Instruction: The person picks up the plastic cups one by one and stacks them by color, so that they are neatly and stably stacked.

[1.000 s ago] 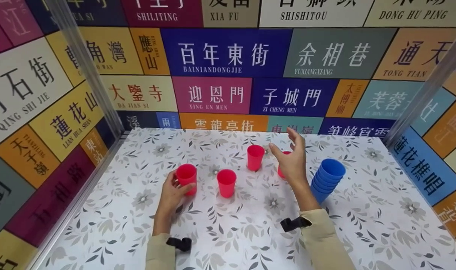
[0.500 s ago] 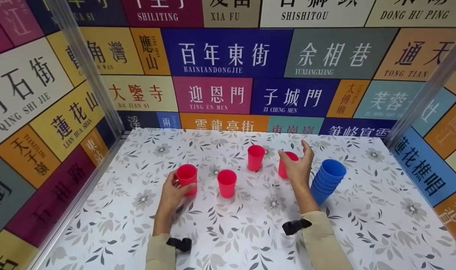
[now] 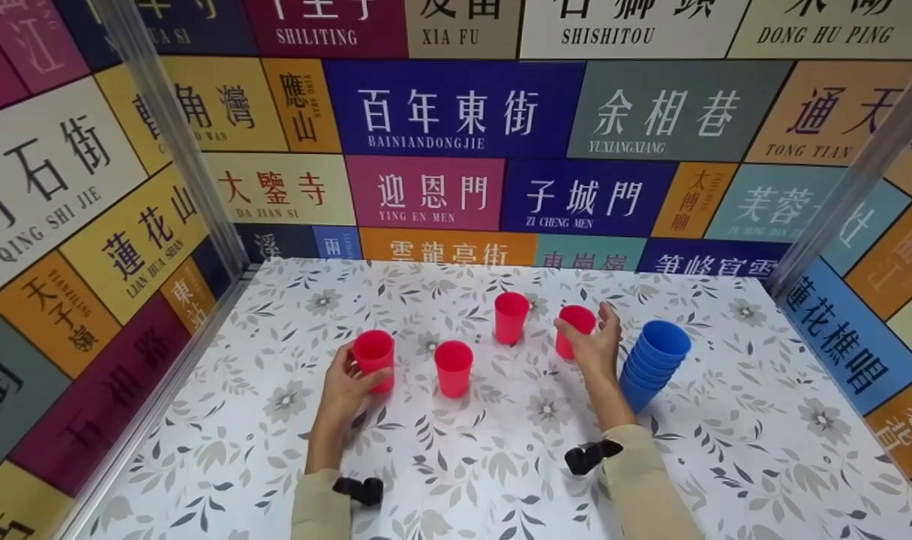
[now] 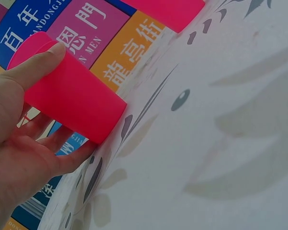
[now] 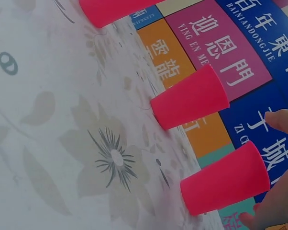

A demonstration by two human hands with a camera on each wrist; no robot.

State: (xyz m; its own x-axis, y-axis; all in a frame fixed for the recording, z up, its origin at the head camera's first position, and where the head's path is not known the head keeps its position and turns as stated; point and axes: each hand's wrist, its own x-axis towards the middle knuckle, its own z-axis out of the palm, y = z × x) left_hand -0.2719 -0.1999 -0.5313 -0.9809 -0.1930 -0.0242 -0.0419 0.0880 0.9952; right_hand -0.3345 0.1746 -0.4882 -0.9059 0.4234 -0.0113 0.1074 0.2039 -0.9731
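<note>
Around a pink cup (image 3: 373,351) at the left stands my left hand (image 3: 343,390). In the left wrist view its thumb lies on the side near the rim of that cup (image 4: 74,88), with the fingers curled round behind and below. My right hand (image 3: 597,351) is spread around the rightmost pink cup (image 3: 576,322). The right wrist view shows a gap between the thumb and this cup (image 5: 225,179); the fingers are partly out of frame. Two more pink cups stand upright between the hands, one nearer (image 3: 454,369) and one farther back (image 3: 511,319).
A leaning-looking stack of blue cups (image 3: 655,364) stands just right of my right hand. The table (image 3: 471,465) has a floral cover. Behind it rises a wall of coloured name panels (image 3: 456,105), with clear uprights (image 3: 193,150) at the corners.
My right hand has come down and slightly right, from above the rightmost pink cup to around it. The left hand and the cups have stayed in place.
</note>
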